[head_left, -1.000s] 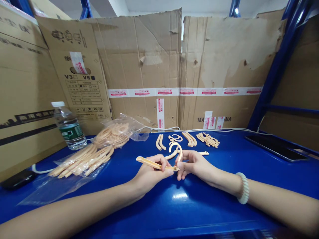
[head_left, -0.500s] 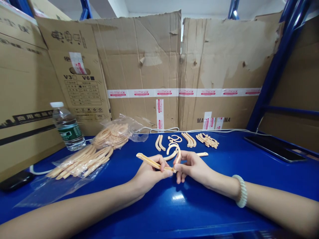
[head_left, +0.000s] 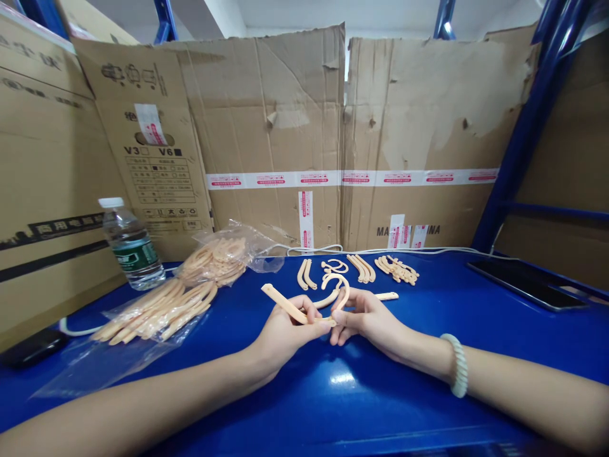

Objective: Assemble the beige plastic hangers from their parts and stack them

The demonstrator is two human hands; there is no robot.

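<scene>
Above the middle of the blue counter (head_left: 342, 412), I've got both bare hands nearly fingertip to fingertip, working on some pale tan bits. The left hand (head_left: 289, 327) has its grip closed around a long strip (head_left: 281, 301), flat and tilted, with the far end poking up to the left and the near end running over to the other hand. The right hand (head_left: 368, 317) has its grip pinched on a curved hook (head_left: 346, 289), right by that near end; fingers cover the spot, so from here I can't tell if the two are joined. Another curved piece (head_left: 329, 299) shows just behind the fingertips, and a loose strip (head_left: 387, 296) sticks out past the right hand. Beyond that I see a pair of short curved strips (head_left: 307, 275), some thin hoops (head_left: 337, 264), a bunch of strips (head_left: 361, 268) and a heap of little pieces (head_left: 397, 270), all in a row. Off left there's a clear bag of long strips (head_left: 157, 311), a bag of rings (head_left: 214, 257) behind it, and a water bottle (head_left: 136, 251). Far right, a black tablet or phone (head_left: 526, 285) lies flat near the cardboard (head_left: 271, 127) wall.
</scene>
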